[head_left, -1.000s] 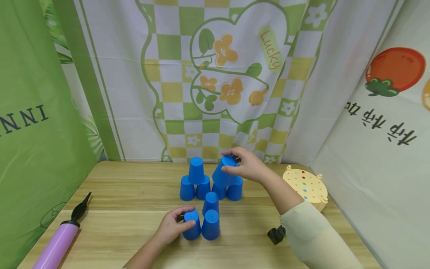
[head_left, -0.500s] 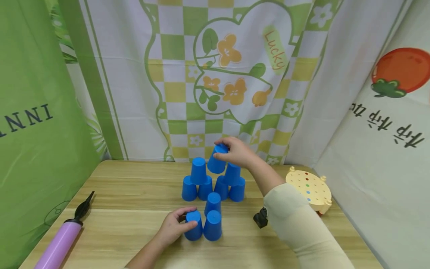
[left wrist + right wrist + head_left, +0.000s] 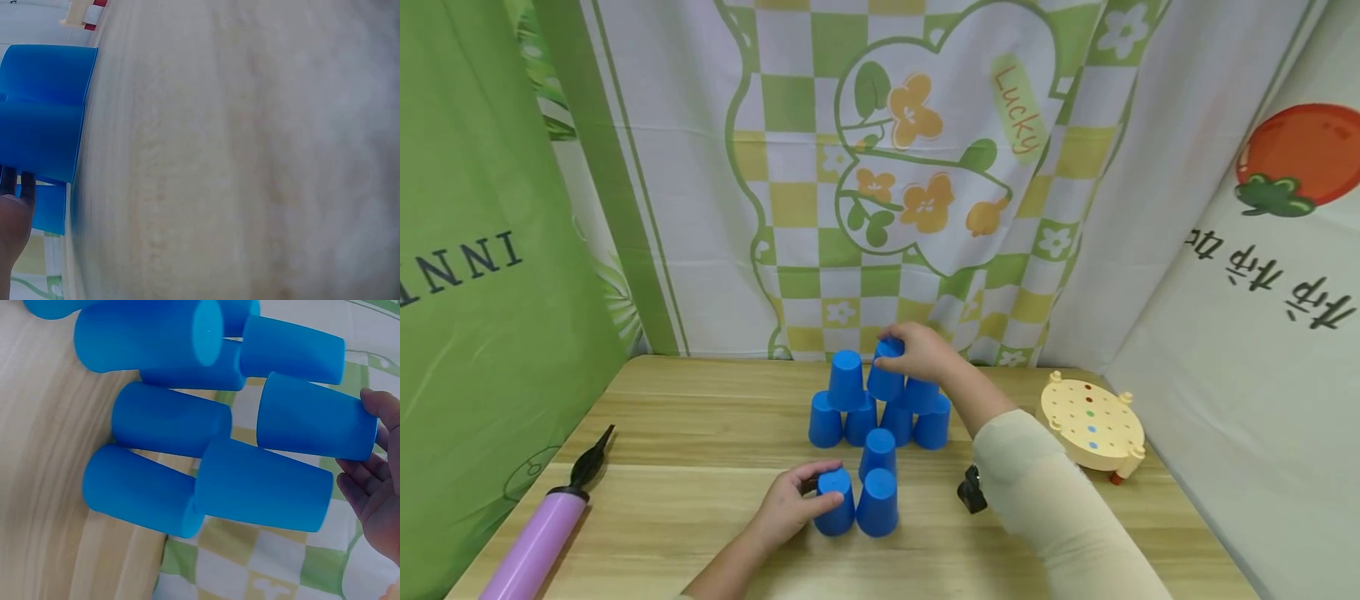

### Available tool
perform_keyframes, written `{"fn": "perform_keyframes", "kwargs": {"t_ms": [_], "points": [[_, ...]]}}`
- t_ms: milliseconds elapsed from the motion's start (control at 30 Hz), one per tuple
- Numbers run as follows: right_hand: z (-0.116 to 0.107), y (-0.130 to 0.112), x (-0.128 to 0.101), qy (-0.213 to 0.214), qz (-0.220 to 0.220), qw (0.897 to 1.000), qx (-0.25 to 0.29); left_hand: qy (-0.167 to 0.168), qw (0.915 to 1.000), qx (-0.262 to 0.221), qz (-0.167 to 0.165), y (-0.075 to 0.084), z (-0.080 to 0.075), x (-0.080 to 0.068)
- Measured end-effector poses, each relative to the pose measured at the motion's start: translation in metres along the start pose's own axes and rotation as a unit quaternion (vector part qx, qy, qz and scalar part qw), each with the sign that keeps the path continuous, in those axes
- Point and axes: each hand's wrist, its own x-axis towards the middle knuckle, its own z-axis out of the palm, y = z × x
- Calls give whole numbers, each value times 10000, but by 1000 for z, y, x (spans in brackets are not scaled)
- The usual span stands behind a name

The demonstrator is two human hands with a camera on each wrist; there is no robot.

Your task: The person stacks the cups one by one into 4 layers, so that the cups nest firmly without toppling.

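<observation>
Upside-down blue cups stand on the wooden table in the head view. My right hand (image 3: 919,354) pinches a blue cup (image 3: 315,419) near its closed end, at second-tier height. That cup sits between two second-tier cups, one on the left (image 3: 847,381) and one on the right (image 3: 921,397); whether it bears on the bottom row (image 3: 861,421) is unclear. Nearer the front, my left hand (image 3: 786,504) has thumb and fingers around another blue cup (image 3: 837,505). Beside it stands a front cup (image 3: 877,503), with one more cup (image 3: 877,454) behind.
A pink pump (image 3: 535,542) with a black nozzle lies at the table's left. On the right are a cream pegboard-like stand (image 3: 1093,421) on short legs and a small black object (image 3: 972,490) near the right sleeve. A patterned curtain (image 3: 790,250) hangs behind the table.
The right hand lifted its cup from over the right-hand pair, moved it left, then lowered it between the two second-tier cups. The left hand stays on its cup. The view shifted slightly.
</observation>
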Motion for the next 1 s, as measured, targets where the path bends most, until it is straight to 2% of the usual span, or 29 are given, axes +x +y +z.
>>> {"fn": "perform_keyframes", "kwargs": {"t_ms": [467, 700, 1000], "points": [[19, 7, 7, -93, 79, 9990, -439, -19, 9999, -78, 74, 1, 1, 1], [22, 5, 6, -121, 181, 9992, -349, 32, 9996, -245, 97, 2, 1, 0], [17, 3, -3, 29, 130, 9999, -37, 101, 9997, -190, 129, 2, 2, -2]]}}
